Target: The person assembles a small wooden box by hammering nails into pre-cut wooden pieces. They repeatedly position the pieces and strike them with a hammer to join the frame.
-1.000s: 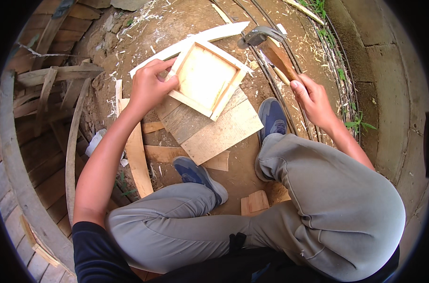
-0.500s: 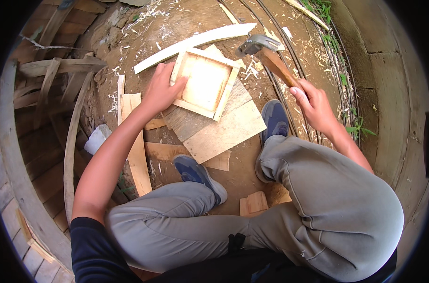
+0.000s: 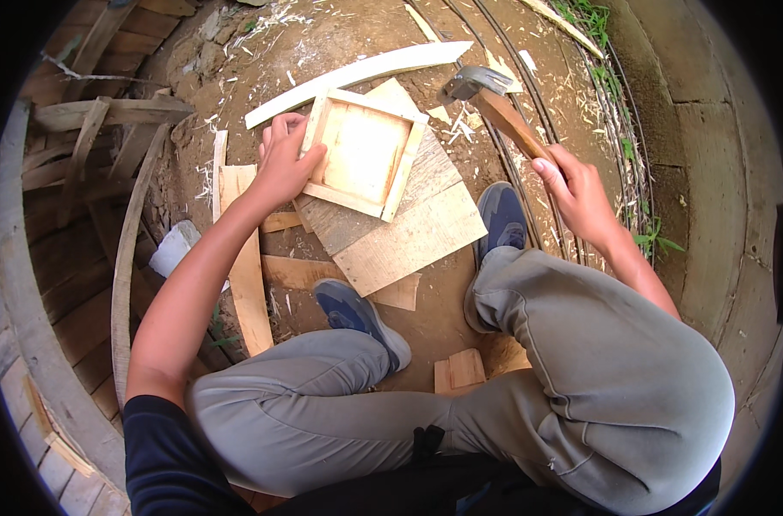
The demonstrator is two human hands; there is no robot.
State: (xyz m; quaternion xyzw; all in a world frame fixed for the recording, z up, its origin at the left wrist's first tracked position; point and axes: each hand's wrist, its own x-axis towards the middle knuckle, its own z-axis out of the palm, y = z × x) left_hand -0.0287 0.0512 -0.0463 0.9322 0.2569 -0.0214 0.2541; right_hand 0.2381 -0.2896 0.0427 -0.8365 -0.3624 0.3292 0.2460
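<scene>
R fingers (image 3: 570, 163) tight rnd hammer (image 3: 510, 122)

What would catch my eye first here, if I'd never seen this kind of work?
Probably the bright, shallow square wooden tray near the upper middle, held at its left edge by the person's left grip, above a flat wooden board. Next comes the hammer to its right, its wooden handle in the right grip. Beyond the tray, a long pale strip of wood lies on the dirt.

Brown earth floor (image 3: 430, 331) (pale shavings (image 3: 281, 15) here and there) between weathered planks (image 3: 710, 172), right, and timber framing (image 3: 21, 292), left.
</scene>
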